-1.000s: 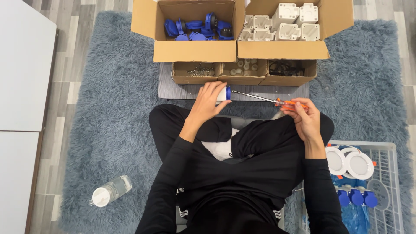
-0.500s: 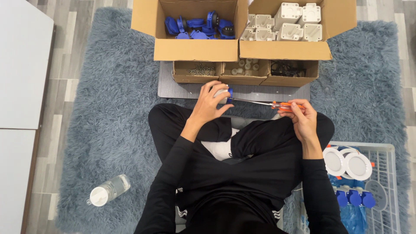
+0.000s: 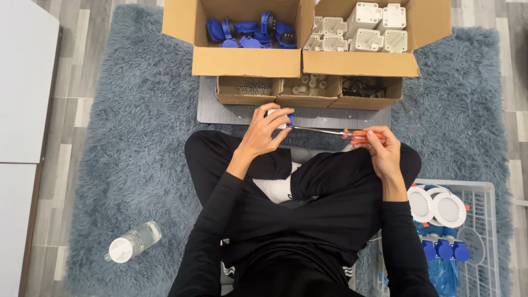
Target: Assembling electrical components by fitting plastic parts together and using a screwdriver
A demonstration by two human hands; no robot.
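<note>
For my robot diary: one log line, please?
left hand: holds small part | right hand: holds screwdriver, tip at part

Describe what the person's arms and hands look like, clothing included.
Both arms are covered by long, close-fitting black sleeves ending at the wrists. The left hand and right hand are bare: no gloves, and no rings, watch or markings that can be made out.
</note>
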